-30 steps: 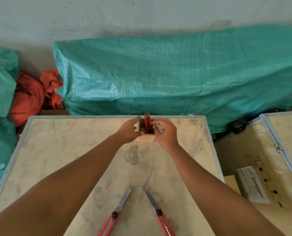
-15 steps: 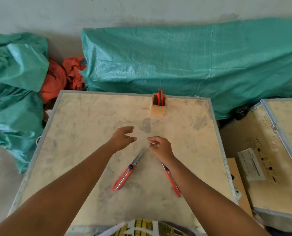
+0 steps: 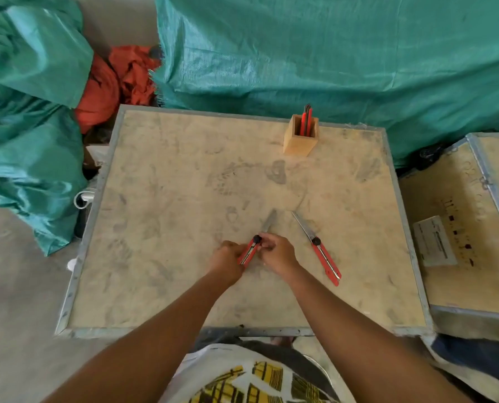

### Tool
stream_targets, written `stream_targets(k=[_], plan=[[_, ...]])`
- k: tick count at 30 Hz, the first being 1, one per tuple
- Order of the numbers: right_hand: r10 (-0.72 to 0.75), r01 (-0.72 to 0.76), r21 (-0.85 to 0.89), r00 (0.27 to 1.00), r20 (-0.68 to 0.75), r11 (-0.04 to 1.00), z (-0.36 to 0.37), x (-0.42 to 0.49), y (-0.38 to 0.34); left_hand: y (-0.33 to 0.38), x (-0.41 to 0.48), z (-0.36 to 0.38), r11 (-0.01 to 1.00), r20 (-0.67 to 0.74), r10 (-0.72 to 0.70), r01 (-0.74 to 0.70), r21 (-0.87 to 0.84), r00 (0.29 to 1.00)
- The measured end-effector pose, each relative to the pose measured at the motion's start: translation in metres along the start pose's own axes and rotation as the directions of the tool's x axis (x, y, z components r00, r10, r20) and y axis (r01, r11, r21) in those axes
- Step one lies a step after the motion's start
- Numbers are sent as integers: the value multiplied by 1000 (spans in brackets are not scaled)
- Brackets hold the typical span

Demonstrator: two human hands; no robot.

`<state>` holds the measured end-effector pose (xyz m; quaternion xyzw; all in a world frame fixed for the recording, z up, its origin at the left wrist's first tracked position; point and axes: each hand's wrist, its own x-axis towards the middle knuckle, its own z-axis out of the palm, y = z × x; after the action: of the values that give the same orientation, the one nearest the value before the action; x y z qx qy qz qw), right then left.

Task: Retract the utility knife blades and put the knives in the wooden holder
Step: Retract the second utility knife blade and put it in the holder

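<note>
A red utility knife (image 3: 251,251) with its blade (image 3: 269,221) extended lies at the middle of the wooden crate top (image 3: 184,184). My left hand (image 3: 227,261) grips its red handle. My right hand (image 3: 277,253) pinches it at the black slider knob. A second red knife (image 3: 325,261) lies free to the right, blade out and pointing up-left. The wooden holder (image 3: 300,139) stands at the far edge with red knives upright in it.
Green tarpaulin (image 3: 329,53) covers bulk behind the crate and a heap at the left (image 3: 30,112), with orange cloth (image 3: 117,80) between. Another crate (image 3: 460,228) with a white label stands to the right. Bare floor lies at the left.
Both hands came back from the holder to the near knives and closed on the left knife. The view tilted down, so the crate shows more fully.
</note>
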<state>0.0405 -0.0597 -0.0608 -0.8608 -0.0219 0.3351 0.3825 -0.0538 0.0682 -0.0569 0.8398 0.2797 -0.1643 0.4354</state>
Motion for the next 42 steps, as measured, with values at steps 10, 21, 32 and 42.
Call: stream_targets(k=[10,21,32,42], plan=[[112,-101,146,991,-70,984,7,-4,-5,-13,4,5,995,12,91,-91,-37,996],[-19,-1,311,998,62,950,-47,-14,-25,15,-21,-20,971,41,224,-220,-93,974],[-376,344,259,922,88,903,-153,-22,-70,122,-48,-18,852,-108,183,-212,-479,977],[-500,488,113,856,133,866,-196,-23,-75,169,-45,-22,822,-219,179,-268,-503,959]])
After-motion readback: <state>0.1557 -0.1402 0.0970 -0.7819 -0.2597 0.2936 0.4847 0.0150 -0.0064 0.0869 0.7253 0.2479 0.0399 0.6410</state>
